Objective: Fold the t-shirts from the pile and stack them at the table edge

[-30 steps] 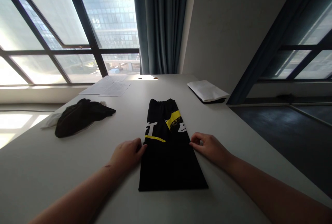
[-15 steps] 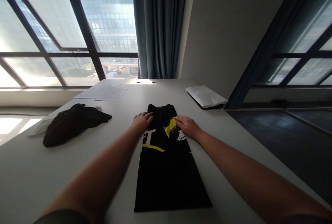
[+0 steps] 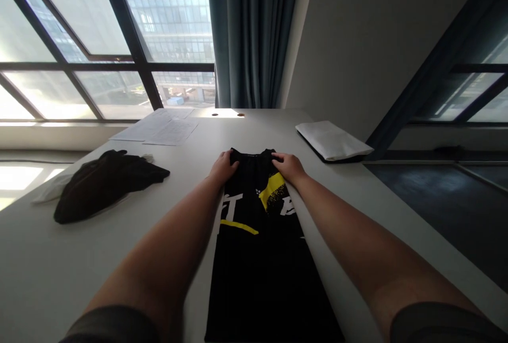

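A black garment (image 3: 268,274) with yellow and white print lies folded long and narrow on the white table (image 3: 119,263), its neckline at the far end. My left hand (image 3: 224,167) is closed on the far left corner of the garment, thumb on top. At the far right corner, my right hand (image 3: 289,167) grips the cloth between thumb and fingers. The garment's near end runs down to the bottom edge of the picture.
A crumpled dark cloth (image 3: 103,184) with something whitish under it lies on the left. Paper sheets (image 3: 159,127) are at the back left. A folded white item (image 3: 333,141) with a dark underside rests at the back right, near the table's edge.
Both hands have moved away from me, from flat on the garment's sides to its far corners, and have closed on the cloth. The view has shifted a little.
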A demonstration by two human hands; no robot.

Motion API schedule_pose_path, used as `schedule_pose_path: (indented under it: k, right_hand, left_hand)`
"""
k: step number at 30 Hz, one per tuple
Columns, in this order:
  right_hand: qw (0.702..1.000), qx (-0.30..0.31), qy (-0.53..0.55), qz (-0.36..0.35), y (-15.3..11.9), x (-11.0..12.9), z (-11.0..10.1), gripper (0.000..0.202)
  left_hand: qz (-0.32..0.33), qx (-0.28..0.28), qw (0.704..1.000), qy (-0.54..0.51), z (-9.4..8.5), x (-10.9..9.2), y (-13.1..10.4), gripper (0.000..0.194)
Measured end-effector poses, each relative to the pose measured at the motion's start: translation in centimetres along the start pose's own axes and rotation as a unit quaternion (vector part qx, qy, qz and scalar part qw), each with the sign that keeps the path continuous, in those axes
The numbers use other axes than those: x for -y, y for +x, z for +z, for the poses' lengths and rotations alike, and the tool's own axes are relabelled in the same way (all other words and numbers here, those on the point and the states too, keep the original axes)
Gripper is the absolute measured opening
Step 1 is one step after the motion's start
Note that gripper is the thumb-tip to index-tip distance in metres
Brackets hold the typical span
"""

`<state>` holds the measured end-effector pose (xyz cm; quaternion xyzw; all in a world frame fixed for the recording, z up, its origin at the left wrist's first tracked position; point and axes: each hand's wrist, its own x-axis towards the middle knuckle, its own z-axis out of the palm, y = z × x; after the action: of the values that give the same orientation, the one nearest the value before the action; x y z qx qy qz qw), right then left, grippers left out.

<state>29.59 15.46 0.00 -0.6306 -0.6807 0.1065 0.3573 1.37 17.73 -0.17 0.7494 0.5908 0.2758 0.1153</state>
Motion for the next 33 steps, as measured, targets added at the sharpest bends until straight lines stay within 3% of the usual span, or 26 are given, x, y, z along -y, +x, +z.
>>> schedule_pose_path:
  k: [4,7,9,11,13,15,18,20,22,26,28,30,33]
  right_hand:
    - [0.984,-0.075,0.156,-0.031,-0.9,1.2,-0.7,0.036]
    - [0.962,-0.119,0.243,-0.036,-1.6,2.9,-1.8,0.025]
    - [0.950,-0.131,0.281,-0.048,-2.6,4.1,-2.9,0.026]
    - [0.948,-0.106,0.292,-0.066,-4.3,5.0,-4.4,0.038]
    - [0.957,-0.054,0.267,-0.100,-6.8,5.5,-6.1,0.049]
    - [0.964,0.024,0.200,-0.175,-9.5,5.4,-7.7,0.046]
    - [0.935,0.168,0.061,-0.305,-12.8,4.4,-9.2,0.034]
    - [0.916,0.213,0.000,-0.341,-13.8,3.8,-9.4,0.038]
    - [0.919,0.187,-0.026,-0.345,-13.8,3.6,-9.3,0.043]
    - [0.943,0.072,-0.042,-0.323,-13.1,4.8,-8.5,0.044]
    - [0.947,0.046,-0.074,-0.310,-12.8,5.6,-7.9,0.041]
    - [0.947,0.053,-0.119,-0.293,-12.7,5.9,-7.0,0.042]
    - [0.950,0.117,-0.169,-0.235,-12.5,5.1,-5.8,0.047]
  left_hand:
    - [0.054,-0.082,0.985,-0.142,-0.9,-0.8,-0.4,0.057]
    - [0.054,-0.131,0.968,-0.208,-2.7,-2.5,-1.4,0.041]
    - [0.050,-0.165,0.957,-0.233,-4.4,-3.6,-2.6,0.032]
    - [0.073,-0.161,0.947,-0.266,-6.1,-4.2,-4.5,0.041]
    - [0.123,-0.102,0.945,-0.285,-7.7,-4.0,-6.8,0.056]
    - [0.189,0.003,0.951,-0.246,-8.9,-3.2,-9.4,0.052]
    - [0.287,0.175,0.932,-0.134,-10.1,-1.7,-12.4,0.031]
    - [0.314,0.232,0.916,-0.093,-10.5,-1.3,-13.5,0.035]
    - [0.308,0.228,0.920,-0.079,-10.7,-1.7,-14.0,0.035]
    - [0.263,0.114,0.957,-0.046,-10.0,-3.7,-13.9,0.030]
    - [0.248,0.077,0.966,-0.009,-8.9,-4.5,-13.8,0.034]
    - [0.234,0.084,0.968,0.029,-7.4,-4.7,-13.7,0.042]
    - [0.190,0.147,0.968,0.073,-5.4,-3.9,-13.4,0.054]
